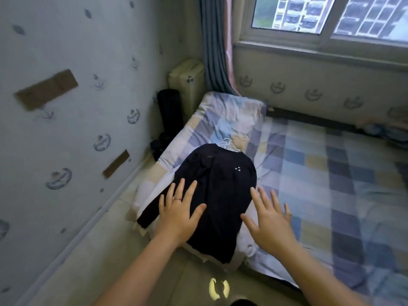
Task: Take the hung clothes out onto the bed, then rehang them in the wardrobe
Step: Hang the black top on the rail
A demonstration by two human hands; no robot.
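A dark navy long-sleeved top (220, 184) lies flat on the near corner of the bed (320, 168), on top of a pale garment whose edges show beneath it. A light hanger hook (225, 143) sticks out at its collar. My left hand (180, 214) is spread with straight fingers over the top's lower left part and sleeve. My right hand (270, 219) is spread with straight fingers at the top's right edge, over the checked sheet; whether it touches the cloth I cannot tell.
The bed has a pastel checked sheet and fills the right side under a window (326, 16). A curtain (217, 51), a cream suitcase (187, 82) and a black cylinder (170, 111) stand in the far corner. Patterned wall on the left, tiled floor between.
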